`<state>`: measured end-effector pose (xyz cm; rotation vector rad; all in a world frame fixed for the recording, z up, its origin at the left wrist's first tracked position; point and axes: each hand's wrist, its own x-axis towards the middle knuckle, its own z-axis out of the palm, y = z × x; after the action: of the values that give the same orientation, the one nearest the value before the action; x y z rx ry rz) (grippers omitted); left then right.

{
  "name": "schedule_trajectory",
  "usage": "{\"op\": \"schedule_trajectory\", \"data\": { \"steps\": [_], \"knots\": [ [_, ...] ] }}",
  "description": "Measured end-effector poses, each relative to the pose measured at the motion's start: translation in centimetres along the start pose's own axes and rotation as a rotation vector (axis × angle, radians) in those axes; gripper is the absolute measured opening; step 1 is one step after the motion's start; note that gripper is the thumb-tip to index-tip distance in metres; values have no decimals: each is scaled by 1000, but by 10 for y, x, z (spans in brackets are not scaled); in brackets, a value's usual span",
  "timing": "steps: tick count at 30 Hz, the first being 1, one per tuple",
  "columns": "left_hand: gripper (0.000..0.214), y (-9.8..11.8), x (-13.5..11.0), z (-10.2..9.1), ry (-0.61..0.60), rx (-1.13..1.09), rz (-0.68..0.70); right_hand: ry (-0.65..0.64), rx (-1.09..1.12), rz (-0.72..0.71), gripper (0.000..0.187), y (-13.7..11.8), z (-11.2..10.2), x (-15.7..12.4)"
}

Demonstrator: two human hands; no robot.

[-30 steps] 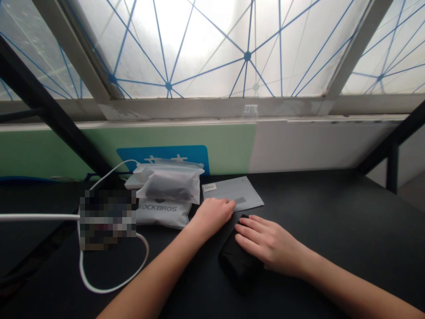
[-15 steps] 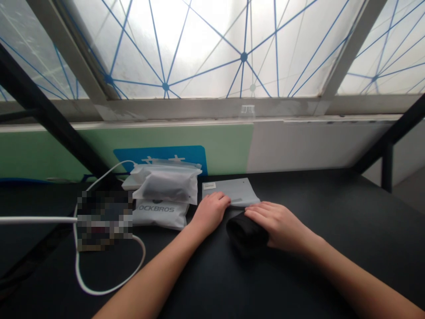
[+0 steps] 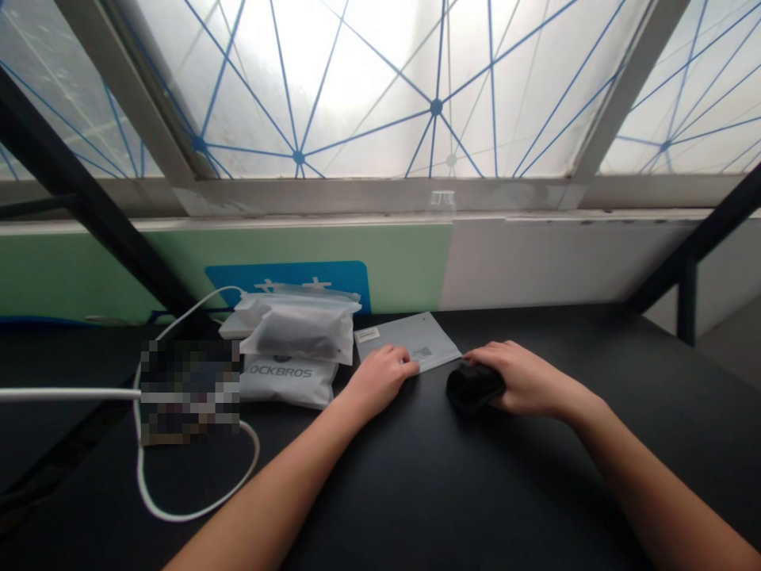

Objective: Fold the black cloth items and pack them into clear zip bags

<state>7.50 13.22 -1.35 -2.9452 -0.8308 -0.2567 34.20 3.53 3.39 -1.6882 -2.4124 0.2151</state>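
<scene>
A flat grey plastic bag (image 3: 437,337) with a small white label lies on the black table. My left hand (image 3: 384,377) is closed at the bag's near left edge, its fingers over the plastic and its thumb pointing right. My right hand (image 3: 523,381) grips a rolled black cloth item (image 3: 472,388) just above the tabletop, to the right of the bag's near edge. The index fingertip of that hand is at the bag's right corner; whether it pinches the corner I cannot tell. What the cloth item is does not show clearly.
Left of the bag, two filled frosted bags are stacked: one with a dark item (image 3: 303,329) on top, one printed LOCKBROS (image 3: 288,385) below. A white cable (image 3: 178,519) loops at the left. Black frame bars (image 3: 112,230) rise at both sides, before a window wall.
My right hand has moved right and slightly away from me with the black cloth item. The grey bag has turned, its right side now slanting nearer. My left hand has barely moved.
</scene>
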Motion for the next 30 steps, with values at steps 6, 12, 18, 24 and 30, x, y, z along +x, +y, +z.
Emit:
{"op": "schedule_trajectory", "data": {
  "steps": [6,12,18,24,30],
  "knots": [
    [25,2,2,-2,21,-21,-29,-35,41,52,28,-4,3,1],
    [29,8,6,-7,-59,73,-35,-33,12,58,22,-6,2,0],
    [21,8,5,-4,-50,72,-85,2,-11,5,21,-10,7,3],
    [25,3,1,-1,-32,11,-123,256,48,-342,34,-31,31,5],
    [22,-5,-1,7,22,-147,-95,421,-28,-662,29,-47,64,10]
  ]
}}
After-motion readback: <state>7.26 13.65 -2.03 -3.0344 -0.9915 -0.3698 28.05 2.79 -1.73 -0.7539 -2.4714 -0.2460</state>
